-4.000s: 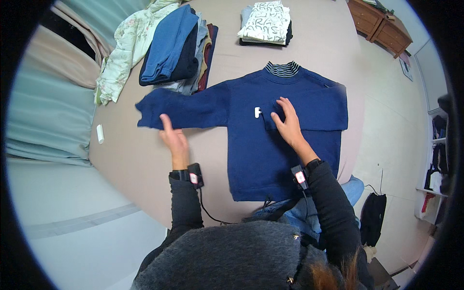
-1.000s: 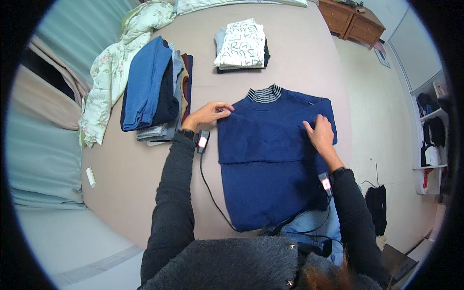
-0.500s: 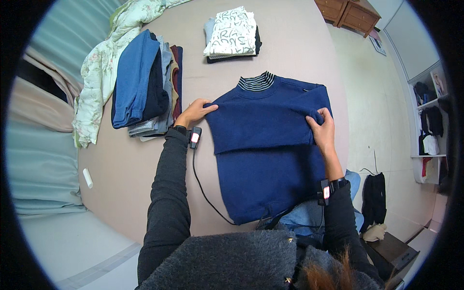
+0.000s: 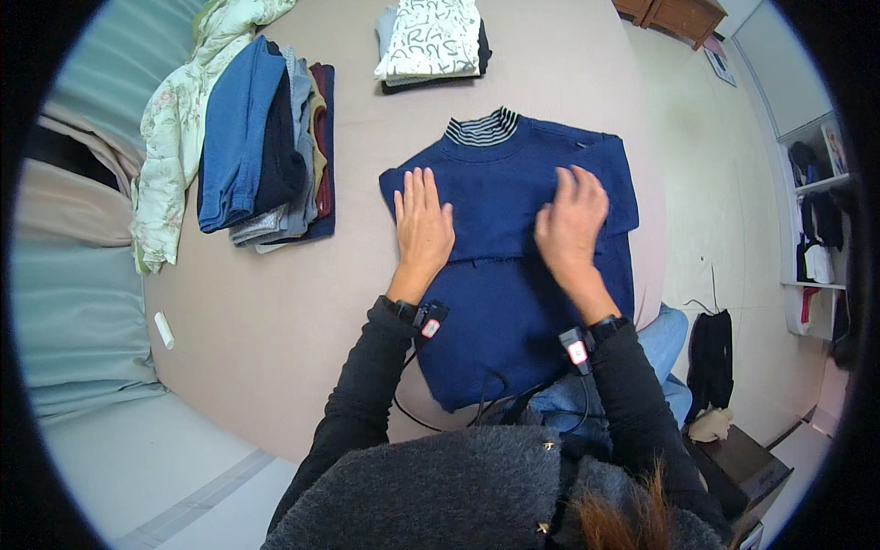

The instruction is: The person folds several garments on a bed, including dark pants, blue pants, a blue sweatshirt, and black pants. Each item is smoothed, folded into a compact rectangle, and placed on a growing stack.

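I hold the left hand [image 4: 423,236] palm down on the navy sweater [image 4: 522,316], fingers extended, thumb apart. The right hand [image 4: 573,225] is over the chest, fingers loosely spread; I cannot tell contact. The sweater lies on the pink sheet [image 4: 257,339], right of the folded clothes [image 4: 243,137].
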Motion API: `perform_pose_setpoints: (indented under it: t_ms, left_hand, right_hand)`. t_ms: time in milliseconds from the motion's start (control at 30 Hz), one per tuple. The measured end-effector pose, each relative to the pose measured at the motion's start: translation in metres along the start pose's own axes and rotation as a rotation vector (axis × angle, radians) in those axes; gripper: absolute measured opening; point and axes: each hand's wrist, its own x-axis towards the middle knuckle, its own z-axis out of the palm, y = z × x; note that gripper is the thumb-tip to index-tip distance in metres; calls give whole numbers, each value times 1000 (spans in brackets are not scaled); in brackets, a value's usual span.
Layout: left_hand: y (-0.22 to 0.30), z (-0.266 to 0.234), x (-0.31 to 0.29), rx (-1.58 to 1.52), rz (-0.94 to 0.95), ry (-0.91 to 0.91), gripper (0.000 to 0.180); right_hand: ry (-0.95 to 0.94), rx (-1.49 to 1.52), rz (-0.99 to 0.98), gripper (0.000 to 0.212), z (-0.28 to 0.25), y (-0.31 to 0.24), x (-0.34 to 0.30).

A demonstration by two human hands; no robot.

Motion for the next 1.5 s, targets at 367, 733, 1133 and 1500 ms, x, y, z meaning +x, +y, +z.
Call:
perform_pose_setpoints:
  t_ms: [367,733,1133,1500]
  left_hand:
    - [-20,24,-23,97,-62,-85,67]
    - [-16,22,-21,89,-93,-42,63]
    - [53,27,0,-11,-32,-149,61]
    - [4,25,-20,134,-120,-71,59]
  right_hand:
    - [-437,250,-268,53,81,-84,-19]
    - [-384,-235,47,49,18,133,-26]
    - [-335,293,-179,53,63,-34,-5]
    - [-278,-194,-57,50,31,118,-31]
